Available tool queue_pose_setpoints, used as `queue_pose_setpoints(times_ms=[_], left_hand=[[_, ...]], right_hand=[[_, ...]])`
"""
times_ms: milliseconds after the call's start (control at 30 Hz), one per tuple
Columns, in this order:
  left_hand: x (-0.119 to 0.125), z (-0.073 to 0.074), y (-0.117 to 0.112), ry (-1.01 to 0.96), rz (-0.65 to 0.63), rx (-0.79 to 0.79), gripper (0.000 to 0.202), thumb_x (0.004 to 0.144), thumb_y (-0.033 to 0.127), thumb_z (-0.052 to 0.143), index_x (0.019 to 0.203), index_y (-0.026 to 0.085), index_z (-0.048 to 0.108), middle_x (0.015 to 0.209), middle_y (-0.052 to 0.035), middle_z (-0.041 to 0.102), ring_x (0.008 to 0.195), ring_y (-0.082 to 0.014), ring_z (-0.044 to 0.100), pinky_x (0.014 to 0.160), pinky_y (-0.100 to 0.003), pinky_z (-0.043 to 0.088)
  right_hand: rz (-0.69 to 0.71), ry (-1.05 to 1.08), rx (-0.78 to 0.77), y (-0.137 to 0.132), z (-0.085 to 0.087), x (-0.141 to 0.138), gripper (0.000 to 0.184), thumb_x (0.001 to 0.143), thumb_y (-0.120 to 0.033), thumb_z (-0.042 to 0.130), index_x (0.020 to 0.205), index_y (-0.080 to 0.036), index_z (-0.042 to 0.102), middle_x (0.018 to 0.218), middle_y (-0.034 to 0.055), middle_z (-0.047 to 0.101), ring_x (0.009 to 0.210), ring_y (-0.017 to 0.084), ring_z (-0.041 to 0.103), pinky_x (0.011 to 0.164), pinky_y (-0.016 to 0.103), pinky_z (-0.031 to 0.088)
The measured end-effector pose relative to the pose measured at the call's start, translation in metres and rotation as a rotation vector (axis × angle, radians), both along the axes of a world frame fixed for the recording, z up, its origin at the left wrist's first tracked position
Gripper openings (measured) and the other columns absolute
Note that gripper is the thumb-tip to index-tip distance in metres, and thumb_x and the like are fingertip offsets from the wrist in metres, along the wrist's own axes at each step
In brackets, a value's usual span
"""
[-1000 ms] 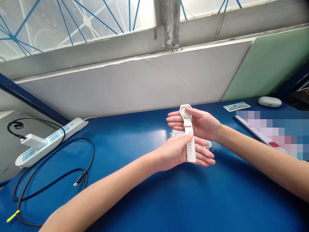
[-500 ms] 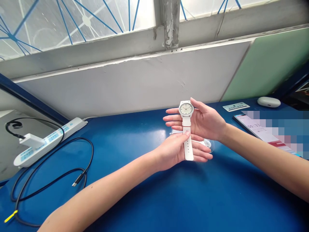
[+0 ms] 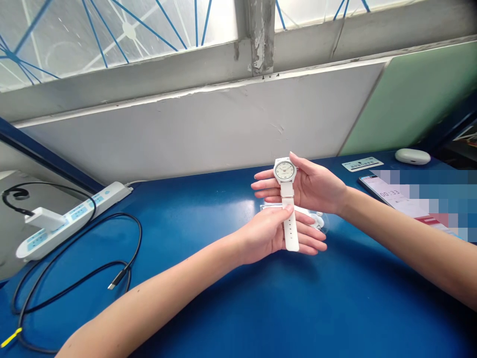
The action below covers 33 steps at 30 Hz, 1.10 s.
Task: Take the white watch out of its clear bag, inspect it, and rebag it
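Left hand (image 3: 266,231) and right hand (image 3: 313,186) hold a white watch (image 3: 285,171) between them, right of centre in the frame. The left hand pinches the strap (image 3: 291,236), thumb on top, fingers spread out underneath and pointing right. The right hand, farther back, lies open with its palm up; the dial end rests against its fingers, face up, the thumb stretched out beside it. Both hands are close together; whether they touch is unclear.

Behind them, on a blue table (image 3: 372,298), is a clear and white item (image 3: 318,220), mostly hidden. At the right of the frame lie a phone (image 3: 389,194) showing 00:33, its picture partly pixelated, a card (image 3: 363,164) and a white case (image 3: 413,156). At the left, a white power strip (image 3: 80,213) carries a plugged-in charger (image 3: 45,219); a black cable (image 3: 140,233) loops near it, with a yellow tie (image 3: 11,337) at lower left. A patterned window (image 3: 164,35) fills the upper left.
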State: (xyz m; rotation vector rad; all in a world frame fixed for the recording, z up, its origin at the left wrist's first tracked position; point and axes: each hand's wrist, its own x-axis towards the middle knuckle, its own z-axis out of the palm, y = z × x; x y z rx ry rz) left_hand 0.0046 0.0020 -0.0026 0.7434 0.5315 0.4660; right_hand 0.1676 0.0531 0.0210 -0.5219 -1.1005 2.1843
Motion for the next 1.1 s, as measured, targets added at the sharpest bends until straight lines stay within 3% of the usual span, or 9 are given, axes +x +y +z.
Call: queue_pose_setpoints(times_ms=[333,433,567,667,767,867,967,1100], left_hand=[[-0.002,-0.001,0.002,-0.038,-0.012,0.030,0.040,0.106,0.032,0.037,0.102,0.005,0.067,0.096,-0.0203,0.074,0.085,-0.0262,0.075,0.074,-0.034,0.058],[-0.003,0.000,0.002,-0.056,-0.037,0.030,0.038,0.105,0.031,0.038,0.106,0.005,0.066,0.097,-0.0198,0.074,0.085,-0.0262,0.075,0.070,-0.032,0.059],[-0.002,0.003,0.003,-0.027,-0.026,0.045,0.036,0.104,0.036,0.044,0.107,0.006,0.064,0.092,-0.0179,0.073,0.082,-0.0258,0.075,0.069,-0.032,0.059],[-0.001,0.006,0.002,0.019,-0.008,0.086,0.033,0.099,0.040,0.056,0.109,0.009,0.062,0.091,-0.0145,0.072,0.079,-0.0240,0.074,0.070,-0.032,0.058],[-0.001,0.008,-0.002,0.069,0.022,0.143,0.032,0.094,0.039,0.066,0.113,0.014,0.060,0.095,-0.0113,0.071,0.080,-0.0216,0.073,0.074,-0.032,0.055],[0.000,0.010,-0.004,0.077,0.039,0.164,0.032,0.094,0.040,0.066,0.112,0.014,0.061,0.096,-0.0109,0.071,0.081,-0.0207,0.072,0.075,-0.031,0.053],[0.001,0.011,-0.003,0.057,0.055,0.170,0.032,0.097,0.042,0.059,0.110,0.012,0.062,0.091,-0.0103,0.071,0.065,-0.0147,0.066,0.059,-0.025,0.047],[0.002,0.012,-0.002,0.047,0.077,0.144,0.030,0.100,0.036,0.047,0.103,0.010,0.062,0.081,-0.0087,0.070,0.049,-0.0104,0.055,0.050,-0.023,0.039]], right_hand=[[-0.005,0.040,-0.027,-0.001,-0.001,-0.001,0.068,0.104,-0.054,0.017,0.127,-0.010,0.063,0.126,0.0140,0.071,0.119,0.026,0.064,0.110,0.044,0.041],[-0.001,0.059,-0.056,-0.001,0.001,0.000,0.063,0.104,-0.045,0.018,0.127,-0.008,0.063,0.110,0.0135,0.075,0.107,0.025,0.069,0.104,0.042,0.045],[-0.035,0.056,-0.118,-0.001,0.004,0.002,0.045,0.104,-0.036,0.034,0.122,-0.012,0.066,0.081,0.0037,0.070,0.084,0.018,0.069,0.084,0.032,0.053],[-0.155,0.010,-0.064,-0.001,0.004,0.002,0.027,0.096,-0.034,0.058,0.109,-0.015,0.073,0.075,0.0003,0.067,0.077,0.014,0.067,0.082,0.026,0.053],[-0.267,-0.053,0.027,0.000,0.002,0.002,0.019,0.083,-0.035,0.075,0.091,-0.018,0.076,0.075,0.0008,0.069,0.081,0.014,0.068,0.087,0.025,0.053],[-0.338,-0.079,0.061,0.001,-0.001,0.002,0.018,0.082,-0.038,0.077,0.081,-0.020,0.075,0.077,0.0015,0.072,0.085,0.016,0.069,0.090,0.028,0.053],[-0.376,-0.087,0.057,0.000,-0.002,0.000,0.022,0.087,-0.041,0.071,0.082,-0.021,0.076,0.080,0.0025,0.075,0.084,0.016,0.070,0.090,0.030,0.054],[-0.263,-0.115,0.066,-0.004,-0.002,-0.003,0.020,0.090,-0.036,0.069,0.098,-0.020,0.077,0.096,0.0066,0.079,0.095,0.019,0.073,0.102,0.036,0.051]])
